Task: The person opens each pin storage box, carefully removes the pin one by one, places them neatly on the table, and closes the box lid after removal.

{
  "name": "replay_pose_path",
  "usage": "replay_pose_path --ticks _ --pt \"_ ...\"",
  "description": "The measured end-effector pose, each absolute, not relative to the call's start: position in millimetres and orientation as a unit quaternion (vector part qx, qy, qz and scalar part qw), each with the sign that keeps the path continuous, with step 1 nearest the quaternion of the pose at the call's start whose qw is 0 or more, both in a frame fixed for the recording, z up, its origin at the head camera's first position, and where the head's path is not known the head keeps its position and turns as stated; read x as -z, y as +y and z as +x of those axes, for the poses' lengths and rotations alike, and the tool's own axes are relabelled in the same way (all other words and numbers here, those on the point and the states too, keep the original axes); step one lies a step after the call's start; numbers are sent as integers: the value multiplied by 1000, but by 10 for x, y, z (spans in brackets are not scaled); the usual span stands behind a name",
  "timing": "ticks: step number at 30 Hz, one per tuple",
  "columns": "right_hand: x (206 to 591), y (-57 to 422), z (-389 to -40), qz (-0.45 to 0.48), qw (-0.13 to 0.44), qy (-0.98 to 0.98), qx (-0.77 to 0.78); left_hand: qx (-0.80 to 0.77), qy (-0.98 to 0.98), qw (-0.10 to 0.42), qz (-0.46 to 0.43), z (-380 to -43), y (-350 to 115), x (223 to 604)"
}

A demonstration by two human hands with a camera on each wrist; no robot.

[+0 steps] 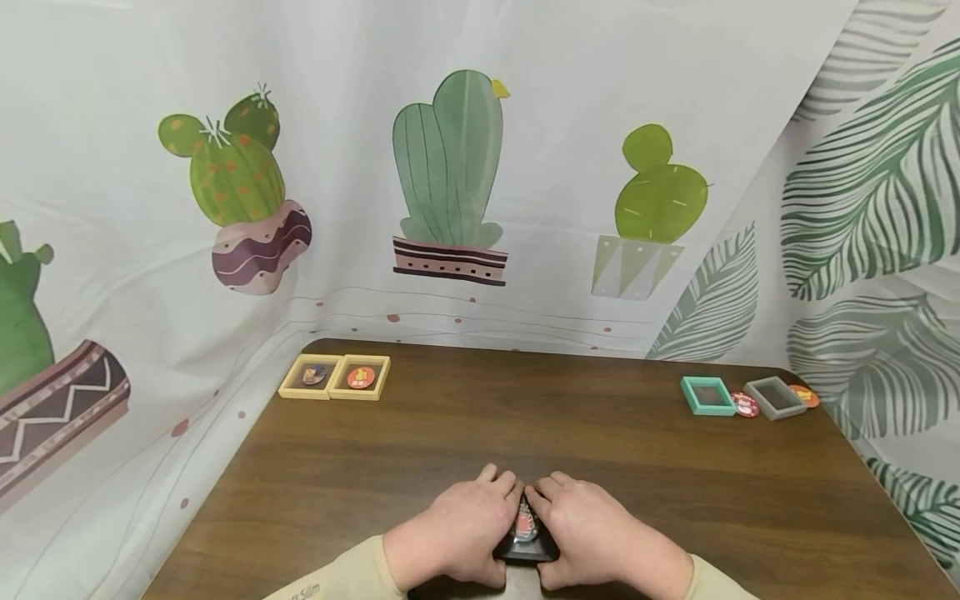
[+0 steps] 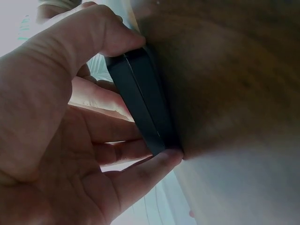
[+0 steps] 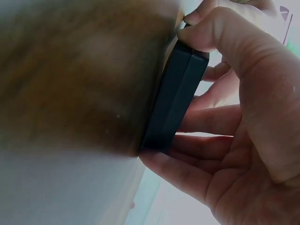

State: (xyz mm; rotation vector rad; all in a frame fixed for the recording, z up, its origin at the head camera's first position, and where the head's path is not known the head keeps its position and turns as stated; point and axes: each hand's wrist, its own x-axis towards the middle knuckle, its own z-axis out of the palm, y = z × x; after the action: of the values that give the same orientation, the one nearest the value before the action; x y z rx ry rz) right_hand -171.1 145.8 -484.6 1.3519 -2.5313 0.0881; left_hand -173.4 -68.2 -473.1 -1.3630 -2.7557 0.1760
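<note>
Head view: step in hand looked like squaring up a two-handed grip on the black seamed case [image 1: 527,552], located low at the wooden table's [image 1: 525,425] near side. Left hand [image 1: 476,522] and right hand [image 1: 588,525] flanked it, thumbs near, fingers far, both clamped on its ends. Next move probably called for even pressure.

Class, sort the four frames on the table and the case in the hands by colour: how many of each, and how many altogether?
Yellow frames: 2
Teal frame: 1
Grey frame: 1
Black case: 1
Total: 5
</note>
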Motion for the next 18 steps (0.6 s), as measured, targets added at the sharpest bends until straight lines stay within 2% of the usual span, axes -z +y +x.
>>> replay_pose_path --ticks 6,18 --pt "4844 1462 -1719 466 125 -875 -42 -56 -897 26 -438 -1734 -684 4738" --pt "4807 1503 -1732 454 68 -886 -73 -22 -899 9 -437 -1777 -718 4744"
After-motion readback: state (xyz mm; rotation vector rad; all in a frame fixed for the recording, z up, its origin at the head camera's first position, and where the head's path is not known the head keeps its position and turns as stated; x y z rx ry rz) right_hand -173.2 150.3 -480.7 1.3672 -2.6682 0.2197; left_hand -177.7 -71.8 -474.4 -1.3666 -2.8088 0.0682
